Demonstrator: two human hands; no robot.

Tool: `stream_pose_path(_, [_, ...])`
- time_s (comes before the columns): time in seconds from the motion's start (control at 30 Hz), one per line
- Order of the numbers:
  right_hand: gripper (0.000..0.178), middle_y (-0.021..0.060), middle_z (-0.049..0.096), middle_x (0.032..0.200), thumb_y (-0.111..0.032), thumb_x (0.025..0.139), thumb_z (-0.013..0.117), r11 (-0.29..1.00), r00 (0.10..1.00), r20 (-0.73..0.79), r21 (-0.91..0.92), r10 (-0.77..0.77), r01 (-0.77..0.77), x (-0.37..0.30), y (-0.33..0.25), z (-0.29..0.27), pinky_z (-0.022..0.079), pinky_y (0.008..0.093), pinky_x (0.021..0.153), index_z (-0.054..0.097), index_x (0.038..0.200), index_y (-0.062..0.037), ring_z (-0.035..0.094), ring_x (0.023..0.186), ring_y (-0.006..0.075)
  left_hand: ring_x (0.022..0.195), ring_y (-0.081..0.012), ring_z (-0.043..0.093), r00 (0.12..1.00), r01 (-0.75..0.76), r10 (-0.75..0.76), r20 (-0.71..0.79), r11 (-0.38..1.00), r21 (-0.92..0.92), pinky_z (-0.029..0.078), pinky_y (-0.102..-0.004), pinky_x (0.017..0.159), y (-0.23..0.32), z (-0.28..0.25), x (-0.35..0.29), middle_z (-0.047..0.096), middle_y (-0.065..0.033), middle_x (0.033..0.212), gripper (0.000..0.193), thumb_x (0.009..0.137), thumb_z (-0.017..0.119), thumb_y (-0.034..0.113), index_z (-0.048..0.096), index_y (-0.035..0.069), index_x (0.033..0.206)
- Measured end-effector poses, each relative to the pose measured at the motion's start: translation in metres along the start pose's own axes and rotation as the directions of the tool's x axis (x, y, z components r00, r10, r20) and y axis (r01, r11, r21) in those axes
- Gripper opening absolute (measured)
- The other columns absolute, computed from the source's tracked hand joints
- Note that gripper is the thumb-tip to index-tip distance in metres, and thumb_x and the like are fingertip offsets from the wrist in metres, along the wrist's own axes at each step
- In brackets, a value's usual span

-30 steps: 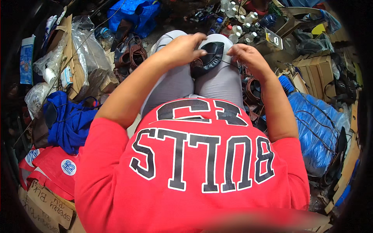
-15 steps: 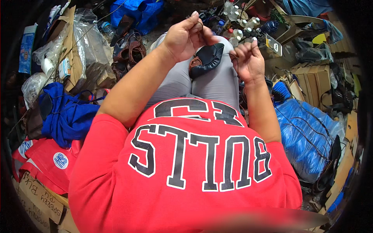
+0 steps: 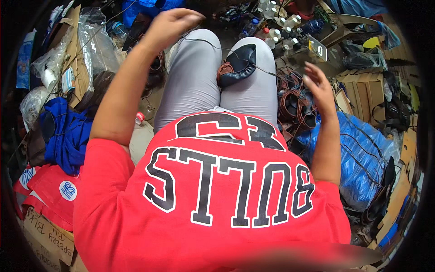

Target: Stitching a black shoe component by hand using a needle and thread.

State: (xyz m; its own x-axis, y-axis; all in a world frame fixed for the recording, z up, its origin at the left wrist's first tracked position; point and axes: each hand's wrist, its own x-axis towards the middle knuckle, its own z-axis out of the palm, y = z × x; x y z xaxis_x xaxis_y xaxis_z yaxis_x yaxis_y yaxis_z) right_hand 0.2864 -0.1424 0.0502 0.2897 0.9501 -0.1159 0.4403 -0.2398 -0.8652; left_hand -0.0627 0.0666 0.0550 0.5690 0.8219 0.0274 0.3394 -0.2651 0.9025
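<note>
Grip cannot be told in left hand (image 3: 173, 24), eleven o'clock, or right hand (image 3: 321, 89), two o'clock; toward one o'clock, the black shoe upper (image 3: 241, 69), trailing thread (image 3: 266, 72), is propped on the thigh (image 3: 253, 94), presumably for steadiness.

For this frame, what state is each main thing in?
Left hand: apart from shoe piece, grip unclear
Right hand: fingers bent, grip unclear
Shoe piece: on right thigh, edge puckered
Cord: strung out on both sides of shoe piece
Bottles: several capped
Blue cloth: crumpled
Blue plastic: wrinkled
</note>
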Motion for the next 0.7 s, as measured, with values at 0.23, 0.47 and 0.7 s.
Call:
stream_pose_path(0.23, [0.031, 0.012, 0.05, 0.055, -0.027, 0.082, 0.062, 0.897, 0.839, 0.528, -0.296, -0.133, 0.329, 0.039, -0.068, 0.071, 0.039, 0.0353, 0.051, 0.057, 0.074, 0.0028, 0.042, 0.05, 0.0178, 0.087, -0.014, 0.057, 0.929, -0.149, 0.148, 0.34, 0.989, -0.023, 0.044, -0.0287, 0.082, -0.007, 0.105, 0.032, 0.064, -0.0061, 0.092, 0.028, 0.076, 0.071, 0.021, 0.062, 0.003, 0.096])
stream_pose_path(0.47, [0.028, 0.003, 0.035, 0.055, -0.018, 0.082, 0.059, 0.951, 0.88, 0.458, -0.197, -0.124, 0.237, 0.009, -0.057, 0.063, 0.029, 0.0305, 0.047, 0.047, 0.065, 0.0022, 0.031, 0.054, 0.0084, 0.074, -0.0104, 0.052, 0.855, -0.136, 0.169, 0.491, 0.985, -0.104, 0.042, -0.027, 0.074, 0.016, 0.107, 0.032, 0.061, -0.0009, 0.075, 0.022, 0.073, 0.074, 0.021, 0.062, 0.003, 0.079])
stream_pose_path(0.7, [0.025, -0.0034, 0.045, 0.062, -0.014, 0.084, 0.059, 0.941, 0.968, 0.15, 0.305, -0.202, 0.149, -0.015, -0.074, 0.041, 0.031, 0.0226, 0.053, 0.051, 0.064, -0.0023, 0.04, 0.06, 0.0044, 0.077, -0.0095, 0.053, 0.879, -0.003, 0.046, 0.475, 0.996, -0.091, 0.041, -0.0254, 0.075, 0.001, 0.102, 0.041, 0.061, 0.0001, 0.076, 0.021, 0.074, 0.074, 0.021, 0.063, 0.004, 0.083])
